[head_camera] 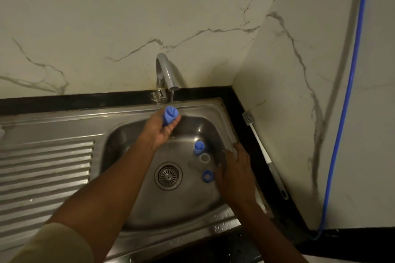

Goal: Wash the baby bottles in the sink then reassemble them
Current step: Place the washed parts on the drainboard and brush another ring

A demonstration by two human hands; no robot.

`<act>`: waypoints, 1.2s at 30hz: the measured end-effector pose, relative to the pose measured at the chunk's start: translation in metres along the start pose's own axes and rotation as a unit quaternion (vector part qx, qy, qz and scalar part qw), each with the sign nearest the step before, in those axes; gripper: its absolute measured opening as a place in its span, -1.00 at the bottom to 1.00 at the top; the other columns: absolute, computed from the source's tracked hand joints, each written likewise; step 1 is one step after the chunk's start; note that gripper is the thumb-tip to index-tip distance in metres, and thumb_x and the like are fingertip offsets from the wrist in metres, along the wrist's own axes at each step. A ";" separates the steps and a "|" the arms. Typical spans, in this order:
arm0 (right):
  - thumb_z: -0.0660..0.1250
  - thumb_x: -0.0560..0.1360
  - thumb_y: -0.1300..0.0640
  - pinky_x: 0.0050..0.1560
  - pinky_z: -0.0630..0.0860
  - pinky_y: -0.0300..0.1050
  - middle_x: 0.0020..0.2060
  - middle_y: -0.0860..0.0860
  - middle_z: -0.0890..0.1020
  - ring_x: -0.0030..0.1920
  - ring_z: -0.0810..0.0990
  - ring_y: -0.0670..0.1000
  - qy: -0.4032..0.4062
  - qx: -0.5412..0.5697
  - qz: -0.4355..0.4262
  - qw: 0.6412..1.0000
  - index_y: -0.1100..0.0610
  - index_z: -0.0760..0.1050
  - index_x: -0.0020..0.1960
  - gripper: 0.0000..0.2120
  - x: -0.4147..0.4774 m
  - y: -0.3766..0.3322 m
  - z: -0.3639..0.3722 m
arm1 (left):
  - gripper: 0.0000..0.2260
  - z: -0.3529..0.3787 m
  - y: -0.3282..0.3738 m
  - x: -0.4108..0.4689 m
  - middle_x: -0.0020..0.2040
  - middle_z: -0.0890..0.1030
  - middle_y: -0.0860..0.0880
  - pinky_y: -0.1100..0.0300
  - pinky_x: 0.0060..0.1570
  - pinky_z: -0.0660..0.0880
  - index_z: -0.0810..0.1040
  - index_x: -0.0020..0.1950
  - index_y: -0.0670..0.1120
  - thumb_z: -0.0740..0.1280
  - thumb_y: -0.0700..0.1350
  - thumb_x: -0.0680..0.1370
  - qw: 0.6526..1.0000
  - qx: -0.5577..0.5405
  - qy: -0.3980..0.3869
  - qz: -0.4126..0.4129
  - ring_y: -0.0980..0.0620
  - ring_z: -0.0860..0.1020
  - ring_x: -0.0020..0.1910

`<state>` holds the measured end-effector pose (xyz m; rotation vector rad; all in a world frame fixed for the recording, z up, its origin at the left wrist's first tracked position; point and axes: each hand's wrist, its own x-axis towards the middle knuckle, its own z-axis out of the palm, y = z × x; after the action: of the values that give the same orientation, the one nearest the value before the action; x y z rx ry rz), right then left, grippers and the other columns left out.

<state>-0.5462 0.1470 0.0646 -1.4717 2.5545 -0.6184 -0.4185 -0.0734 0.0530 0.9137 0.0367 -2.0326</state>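
Under tap [168, 74], L hand [159, 129] holds blue cap [170, 115].

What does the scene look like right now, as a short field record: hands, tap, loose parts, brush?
left hand: grips blue cap, open end up, under the stream
right hand: open, empty, at right side of sink
tap: running
in sink: second blue cap, clear part, blue ring, right of drain
bottle brush: on black counter, right of sink

Steel sink [128, 113] set in black counter [85, 100] | basin floor: blue cap [198, 147], clear piece [204, 159] and blue ring [207, 175], right of drain strainer [168, 175] | left: ribbed drainboard [42, 177] | right counter: long-handled brush [265, 153] along wall.
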 end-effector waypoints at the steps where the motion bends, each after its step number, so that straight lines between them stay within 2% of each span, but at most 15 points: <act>1: 0.33 0.52 0.18 0.13 0.37 -0.24 0.51 0.07 0.22 0.47 0.25 0.06 0.003 0.002 -0.009 1.000 0.09 0.44 0.34 -0.61 0.001 -0.004 0.000 | -0.73 0.000 0.001 0.000 0.28 0.52 -0.29 0.09 -0.10 0.68 0.49 0.23 -0.23 0.39 -0.16 0.58 1.000 -0.020 0.003 0.007 -0.18 0.60 0.19; 3: 0.32 0.53 0.18 0.19 0.42 -0.20 0.51 0.05 0.20 0.45 0.28 0.05 0.005 0.007 -0.022 1.000 0.06 0.44 0.33 -0.63 0.000 -0.009 -0.002 | -0.68 0.000 0.001 -0.001 0.32 0.51 -0.28 0.11 -0.12 0.67 0.48 0.29 -0.24 0.39 -0.16 0.58 0.999 0.022 0.011 0.035 -0.14 0.59 0.19; 6: 0.29 0.56 0.15 0.19 0.39 -0.26 0.52 0.01 0.17 0.46 0.28 0.01 -0.014 0.027 -0.037 0.999 0.01 0.41 0.34 -0.65 -0.004 -0.010 -0.009 | -0.60 -0.002 -0.005 -0.011 0.27 0.49 -0.21 0.01 0.00 0.66 0.39 0.35 -0.20 0.42 -0.19 0.56 0.958 0.246 0.035 0.144 -0.16 0.57 0.20; 9: 0.25 0.56 0.14 0.18 0.28 -0.30 0.54 0.03 0.14 0.51 0.17 0.01 -0.043 0.034 -0.050 0.997 0.04 0.35 0.42 -0.58 -0.004 -0.002 -0.011 | -0.57 -0.005 -0.010 -0.025 0.17 0.48 -0.09 0.23 -0.13 0.57 0.37 0.30 -0.11 0.47 -0.21 0.52 0.825 0.465 0.051 0.318 -0.05 0.54 0.12; 11: 0.24 0.56 0.13 0.19 0.27 -0.31 0.55 0.02 0.11 0.52 0.15 0.00 -0.064 0.037 -0.060 0.995 0.05 0.32 0.47 -0.53 -0.003 0.003 -0.012 | -0.55 -0.009 -0.014 -0.034 0.15 0.48 -0.01 0.34 -0.12 0.46 0.39 0.30 -0.08 0.49 -0.21 0.49 0.737 0.561 0.042 0.375 0.02 0.50 0.11; 16: 0.28 0.56 0.10 0.25 0.33 -0.31 0.50 -0.09 0.14 0.45 0.26 -0.05 -0.098 0.065 -0.090 0.989 0.01 0.38 0.42 -0.58 -0.003 0.005 -0.014 | -0.64 -0.009 -0.019 -0.063 0.09 0.53 -0.06 0.20 -0.06 0.48 0.49 0.19 -0.11 0.53 -0.18 0.46 0.593 0.681 0.046 0.426 -0.02 0.55 0.05; 18: 0.34 0.53 0.08 0.24 0.49 -0.13 0.39 -0.08 0.34 0.30 0.46 -0.03 -0.117 0.142 -0.070 0.980 0.00 0.46 0.33 -0.64 0.002 0.000 -0.016 | -0.67 0.000 -0.019 -0.080 -0.01 0.54 -0.03 0.18 -0.12 0.52 0.47 0.11 -0.10 0.53 -0.12 0.46 0.562 0.690 0.057 0.453 -0.01 0.56 -0.05; 20: 0.35 0.54 0.07 0.15 0.58 0.02 0.15 -0.05 0.58 0.06 0.62 0.00 -0.177 0.299 -0.003 0.938 0.03 0.54 0.20 -0.76 0.015 -0.019 -0.028 | -0.69 0.007 -0.027 -0.101 -0.06 0.56 -0.01 0.31 -0.18 0.43 0.47 0.10 -0.11 0.52 -0.07 0.48 0.536 0.678 0.069 0.498 0.05 0.53 -0.11; 22: 0.28 0.60 -0.03 0.12 0.61 0.13 0.04 0.03 0.66 0.01 0.68 0.08 -0.288 0.460 0.055 0.838 0.03 0.55 0.11 -0.82 0.028 -0.048 -0.046 | -0.68 0.008 -0.037 -0.119 0.04 0.61 -0.04 0.29 -0.06 0.46 0.53 0.21 -0.15 0.49 -0.09 0.52 0.522 0.660 0.052 0.537 0.06 0.55 -0.01; 24: 0.14 0.63 -0.18 0.13 0.61 0.12 0.03 0.06 0.67 0.06 0.68 0.08 -0.363 0.517 0.048 0.773 0.02 0.56 0.05 -0.67 0.040 -0.076 -0.064 | -0.65 0.002 -0.051 -0.135 0.17 0.62 -0.10 0.16 0.16 0.53 0.52 0.32 -0.17 0.44 -0.18 0.54 0.525 0.647 0.030 0.552 0.05 0.57 0.14; 27: 0.04 0.65 -0.22 0.16 0.58 0.06 -0.05 0.14 0.68 0.05 0.65 0.10 -0.385 0.480 -0.015 0.788 0.15 0.57 -0.09 -0.47 0.054 -0.102 -0.079 | -0.58 0.004 -0.061 -0.165 0.18 0.62 -0.02 0.13 0.17 0.57 0.50 0.35 -0.15 0.45 -0.25 0.51 0.587 0.610 0.039 0.531 0.16 0.58 0.14; 30: 0.16 0.62 -0.19 0.22 0.56 0.14 0.04 0.15 0.66 0.08 0.65 0.12 -0.379 0.423 -0.051 0.821 0.17 0.55 0.15 -0.55 0.062 -0.123 -0.101 | -0.39 0.021 -0.061 -0.209 0.28 0.54 0.15 0.26 0.23 0.53 0.31 0.51 -0.05 0.45 -0.29 0.51 0.671 0.576 -0.044 0.464 0.28 0.54 0.25; 32: 0.18 0.61 -0.19 0.19 0.57 0.15 0.07 0.12 0.63 0.07 0.64 0.10 -0.353 0.400 -0.126 0.836 0.12 0.50 0.24 -0.57 0.066 -0.136 -0.122 | -0.29 0.032 -0.059 -0.237 0.49 0.40 0.03 0.27 0.30 0.46 0.12 0.61 -0.13 0.39 -0.30 0.54 0.698 0.535 -0.097 0.466 0.24 0.44 0.39; 34: 0.18 0.60 -0.20 0.15 0.59 0.12 0.13 0.08 0.58 0.08 0.62 0.06 -0.247 0.413 -0.220 0.849 0.02 0.43 0.29 -0.61 0.062 -0.143 -0.138 | -0.25 0.039 -0.056 -0.255 0.61 0.17 -0.09 0.21 0.41 0.35 -0.01 0.63 -0.21 0.36 -0.28 0.55 0.665 0.500 -0.129 0.539 0.13 0.27 0.53; 36: 0.24 0.60 -0.12 0.13 0.56 -0.04 0.17 0.07 0.56 0.09 0.60 0.03 -0.047 0.450 -0.318 0.833 -0.02 0.38 0.33 -0.65 0.053 -0.141 -0.132 | -0.27 0.027 -0.056 -0.250 0.63 0.08 -0.17 -0.05 0.50 0.27 -0.04 0.61 -0.29 0.30 -0.27 0.54 0.601 0.507 -0.149 0.600 -0.07 0.16 0.59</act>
<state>-0.5016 0.0771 0.2475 -1.7882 1.2386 -1.4975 -0.3905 0.1284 0.2099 0.7776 -1.6236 -0.6806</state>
